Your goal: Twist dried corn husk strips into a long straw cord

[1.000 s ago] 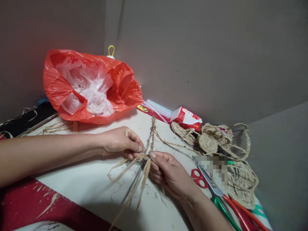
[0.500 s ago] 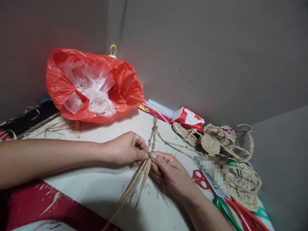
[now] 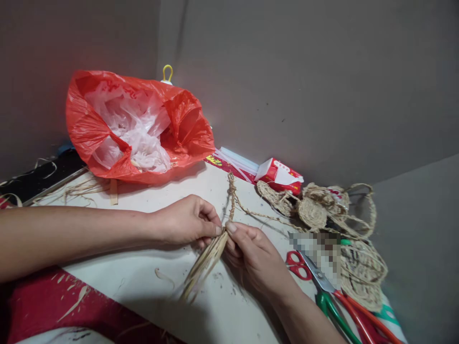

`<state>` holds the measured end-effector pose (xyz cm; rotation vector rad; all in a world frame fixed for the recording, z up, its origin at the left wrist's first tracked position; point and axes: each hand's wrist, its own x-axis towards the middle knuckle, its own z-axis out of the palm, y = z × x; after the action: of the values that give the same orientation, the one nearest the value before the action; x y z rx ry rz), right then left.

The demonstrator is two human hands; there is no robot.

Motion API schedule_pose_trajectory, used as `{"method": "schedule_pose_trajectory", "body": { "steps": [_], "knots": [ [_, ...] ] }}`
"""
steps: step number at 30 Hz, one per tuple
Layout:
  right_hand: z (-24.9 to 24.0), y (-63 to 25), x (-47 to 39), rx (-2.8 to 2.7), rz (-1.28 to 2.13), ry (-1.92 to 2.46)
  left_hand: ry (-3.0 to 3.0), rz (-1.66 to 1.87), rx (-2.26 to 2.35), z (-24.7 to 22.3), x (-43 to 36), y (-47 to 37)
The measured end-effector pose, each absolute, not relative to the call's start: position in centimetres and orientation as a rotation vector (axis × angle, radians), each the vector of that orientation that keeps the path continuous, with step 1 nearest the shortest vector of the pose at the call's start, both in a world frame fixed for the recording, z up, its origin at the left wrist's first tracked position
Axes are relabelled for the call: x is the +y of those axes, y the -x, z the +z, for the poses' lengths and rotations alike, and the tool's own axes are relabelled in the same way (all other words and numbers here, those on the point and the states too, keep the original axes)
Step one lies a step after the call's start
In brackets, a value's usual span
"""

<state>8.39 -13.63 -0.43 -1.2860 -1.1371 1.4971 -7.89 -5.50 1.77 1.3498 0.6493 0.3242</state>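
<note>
Braid (image 3: 231, 200) over the white surface (image 3: 143, 274), loose strands (image 3: 207, 263) fanning out from its near end. I have the left hand (image 3: 195, 222) pinching the strands, right hand (image 3: 256, 251) pinched at that end, hands close together. I see a red bag (image 3: 190, 124) beyond, large scissors (image 3: 323, 281) beside the right forearm (image 3: 304, 310).

The bag (image 3: 186, 131) lies behind the left hand (image 3: 191, 222), left of the tissue pack (image 3: 271, 177).
</note>
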Motion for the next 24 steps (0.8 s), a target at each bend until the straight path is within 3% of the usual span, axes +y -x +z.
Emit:
{"method": "schedule_pose_trajectory", "body": {
  "steps": [24],
  "knots": [
    [-0.2,-7.9,-13.8,-0.951,1.421,1.347,-1.007,0.445,0.745,2.7,-4.0,7.8]
  ]
}}
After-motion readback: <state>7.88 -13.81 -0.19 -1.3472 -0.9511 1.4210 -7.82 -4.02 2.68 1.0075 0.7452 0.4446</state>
